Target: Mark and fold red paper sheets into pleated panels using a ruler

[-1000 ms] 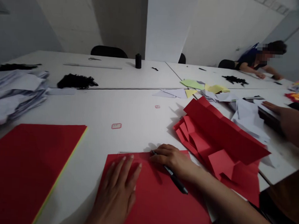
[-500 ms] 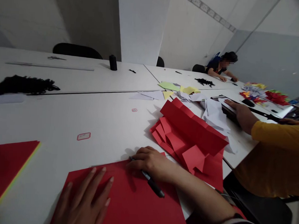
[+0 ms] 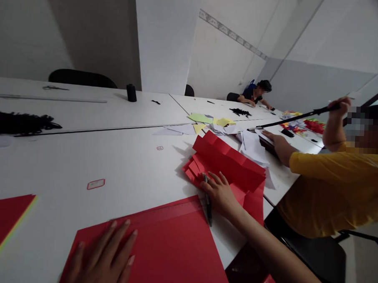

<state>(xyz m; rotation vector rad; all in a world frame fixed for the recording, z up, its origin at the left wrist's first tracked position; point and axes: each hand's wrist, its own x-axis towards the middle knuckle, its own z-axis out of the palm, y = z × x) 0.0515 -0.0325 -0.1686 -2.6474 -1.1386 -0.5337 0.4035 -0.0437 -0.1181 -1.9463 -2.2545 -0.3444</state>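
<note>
My left hand [image 3: 104, 256] lies flat, fingers spread, on a red paper sheet [image 3: 168, 249] at the near edge of the white table [image 3: 113, 155]. A clear ruler [image 3: 170, 209] rests along that sheet's far edge. My right hand [image 3: 219, 193] holds a black pen [image 3: 208, 207] and rests its fingers on a pile of folded red paper [image 3: 232, 164] to the right of the sheet.
A stack of red sheets [image 3: 3, 223] lies at the near left. Yellow, green and white papers [image 3: 215, 124] are scattered beyond the pile. A person in yellow [image 3: 334, 181] at my right lifts a paper cutter's arm [image 3: 296, 117]. Another person [image 3: 255, 94] sits far back. Black thread [image 3: 17, 123] lies left.
My right hand has left the red sheet's top edge and moved right onto the folded red pile, still with the pen. The person beside me has raised the cutter arm.
</note>
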